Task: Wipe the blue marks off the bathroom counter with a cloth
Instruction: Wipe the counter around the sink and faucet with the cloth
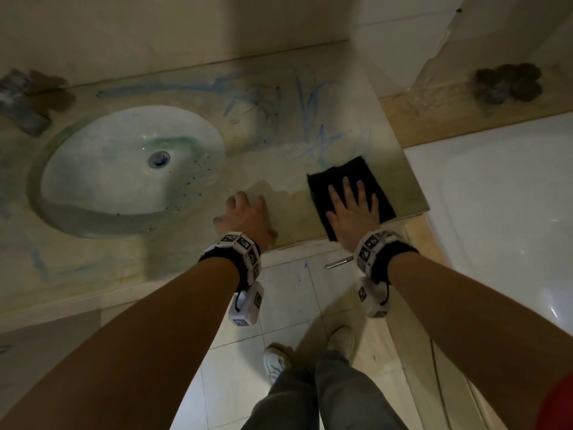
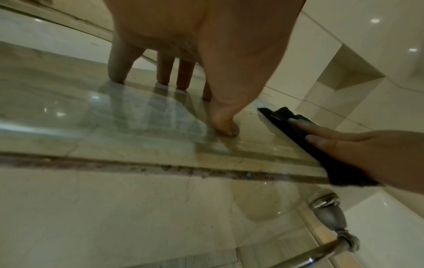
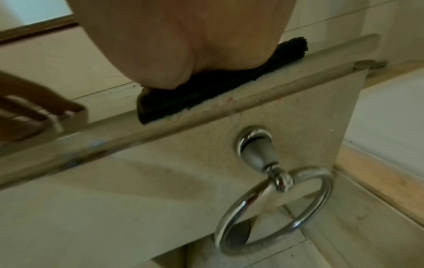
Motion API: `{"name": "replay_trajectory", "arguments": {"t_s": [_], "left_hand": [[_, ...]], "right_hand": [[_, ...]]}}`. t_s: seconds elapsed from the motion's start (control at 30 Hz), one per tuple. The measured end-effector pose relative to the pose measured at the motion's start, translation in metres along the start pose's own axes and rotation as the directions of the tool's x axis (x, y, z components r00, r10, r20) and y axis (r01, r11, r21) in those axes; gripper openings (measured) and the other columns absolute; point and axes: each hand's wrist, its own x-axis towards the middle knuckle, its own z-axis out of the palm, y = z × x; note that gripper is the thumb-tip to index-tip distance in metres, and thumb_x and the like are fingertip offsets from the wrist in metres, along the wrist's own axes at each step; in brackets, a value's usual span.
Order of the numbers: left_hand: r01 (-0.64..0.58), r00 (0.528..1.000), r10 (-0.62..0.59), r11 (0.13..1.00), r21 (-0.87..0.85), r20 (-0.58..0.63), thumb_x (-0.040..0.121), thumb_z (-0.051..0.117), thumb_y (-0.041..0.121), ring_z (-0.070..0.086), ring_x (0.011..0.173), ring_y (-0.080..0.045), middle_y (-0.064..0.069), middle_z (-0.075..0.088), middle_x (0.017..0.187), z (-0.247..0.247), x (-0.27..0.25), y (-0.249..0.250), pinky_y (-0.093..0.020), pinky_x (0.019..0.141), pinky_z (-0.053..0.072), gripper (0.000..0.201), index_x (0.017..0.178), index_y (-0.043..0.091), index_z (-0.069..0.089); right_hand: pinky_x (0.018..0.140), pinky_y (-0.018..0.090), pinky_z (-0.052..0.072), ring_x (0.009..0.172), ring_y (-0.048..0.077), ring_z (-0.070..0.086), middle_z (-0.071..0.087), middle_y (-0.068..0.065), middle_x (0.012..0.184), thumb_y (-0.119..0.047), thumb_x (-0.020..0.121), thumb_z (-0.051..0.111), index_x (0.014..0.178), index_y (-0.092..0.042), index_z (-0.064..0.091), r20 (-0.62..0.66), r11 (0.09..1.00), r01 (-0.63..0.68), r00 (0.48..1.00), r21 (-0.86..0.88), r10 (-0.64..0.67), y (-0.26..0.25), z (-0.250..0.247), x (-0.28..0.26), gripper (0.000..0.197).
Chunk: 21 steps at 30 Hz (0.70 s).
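Two hands work the counter (image 1: 279,169): from the head view my right hand (image 1: 353,209) presses flat, fingers spread, on the black cloth (image 1: 369,175) at the near right corner, blue marks (image 1: 310,100) just beyond. Left wrist view: my left hand (image 2: 206,45) braces on fingertips, holding nothing. Right wrist view: cloth overhangs the edge; I'd push forward, keeping my palm flat.

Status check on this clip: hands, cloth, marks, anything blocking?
Right hand flat on black cloth, near counter's front edge. Left hand braced, fingertips on counter. Blue marks remain beyond cloth. Nothing blocking.
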Motion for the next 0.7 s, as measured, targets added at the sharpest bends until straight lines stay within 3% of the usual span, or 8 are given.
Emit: {"name": "replay_trajectory", "arguments": {"t_s": [0.13,0.33,0.57,0.7], "left_hand": [[-0.009,1.0,0.009,1.0,-0.001,-0.021,0.075,0.067,0.056,0.028,0.133,-0.032,-0.009,0.028,0.141,0.001,-0.002,0.0,-0.055,0.091,0.045,0.077,0.139,0.032,0.029],[-0.04,0.999,0.04,0.999,0.0,-0.023,0.077,0.064,0.057,0.026,0.137,-0.032,-0.009,0.031,0.144,0.005,-0.004,-0.004,-0.055,0.095,0.042,0.078,0.141,0.028,0.03],[-0.109,0.993,0.106,0.992,-0.067,-0.053,0.09,0.056,0.041,0.023,0.144,-0.023,0.006,0.026,0.156,0.002,-0.007,-0.031,-0.048,0.102,0.043,0.053,0.138,0.025,0.042],[-0.117,0.99,0.111,0.991,-0.068,-0.09,0.089,0.058,0.035,0.031,0.134,-0.028,-0.001,0.038,0.146,-0.001,-0.015,-0.049,-0.041,0.096,0.045,0.042,0.128,0.019,0.054]], "right_hand": [[0.118,0.055,-0.006,0.146,0.032,-0.023,-0.026,0.003,0.159,-0.049,0.102,0.013,0.152,-0.031,-0.017,-0.01,0.998,0.052,0.999,-0.035,-0.052,-0.021,0.017,-0.026,0.061],[0.117,0.055,-0.009,0.145,0.03,-0.026,-0.03,0.001,0.158,-0.049,0.102,0.012,0.152,-0.033,-0.018,0.021,0.999,0.031,0.999,0.014,-0.032,-0.039,0.005,0.0,0.06],[0.117,0.057,-0.007,0.145,0.033,-0.026,-0.031,0.004,0.158,-0.049,0.102,0.013,0.152,-0.032,-0.017,0.027,1.0,0.005,1.0,0.02,-0.005,-0.055,0.001,0.008,0.06],[0.117,0.057,-0.008,0.145,0.033,-0.027,-0.03,0.004,0.158,-0.048,0.103,0.014,0.153,-0.031,-0.016,0.022,0.999,0.048,0.999,0.005,-0.049,-0.068,0.001,0.002,0.061]]}}
